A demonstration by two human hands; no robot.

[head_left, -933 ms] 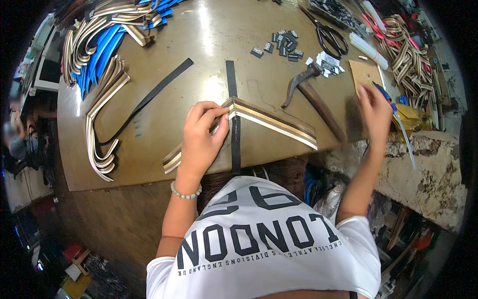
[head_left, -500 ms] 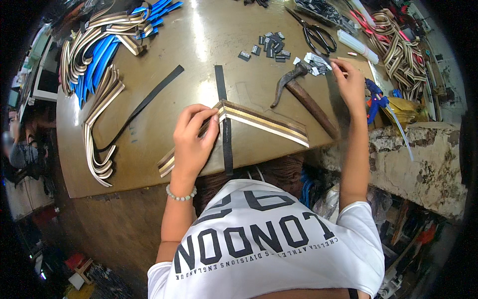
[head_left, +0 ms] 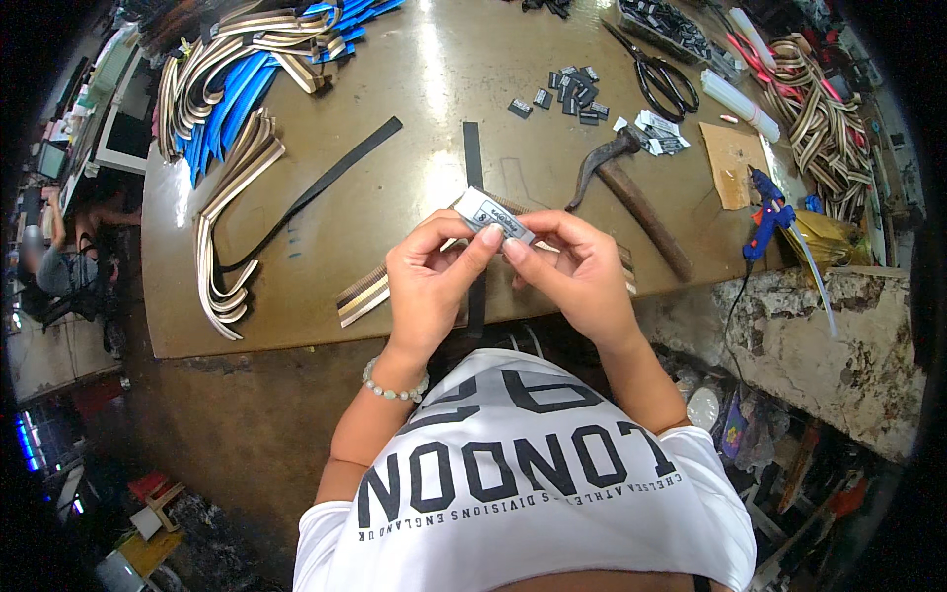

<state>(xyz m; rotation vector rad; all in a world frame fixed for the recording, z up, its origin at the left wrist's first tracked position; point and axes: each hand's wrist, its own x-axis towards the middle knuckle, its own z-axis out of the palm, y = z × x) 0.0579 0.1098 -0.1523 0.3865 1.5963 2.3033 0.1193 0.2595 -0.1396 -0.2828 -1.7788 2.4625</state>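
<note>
A small white and grey fabric label (head_left: 493, 214) is pinched between both my hands above the table's front part. My left hand (head_left: 431, 274) grips its left end, thumb on top, and my right hand (head_left: 575, 273) grips the right end. Beneath them lies a striped brown, gold and white webbing strap (head_left: 365, 297), bent into a peak and mostly covered by my hands. A black strap (head_left: 473, 153) runs under it, front to back. A small pile of white labels (head_left: 663, 136) lies beside the hammer (head_left: 636, 202) on my right.
Scissors (head_left: 659, 84), black labels (head_left: 577, 94) and a blue glue gun (head_left: 766, 214) lie to the right. Striped straps (head_left: 202, 252) and another black strap (head_left: 321, 187) lie on the left. Bundled webbing (head_left: 824, 118) hangs at the far right. A person (head_left: 69, 261) sits beyond the table's left side.
My right hand has come from the white label pile to the middle with a label. My left hand has left the striped strap and now holds the label too. The view has shifted slightly.
</note>
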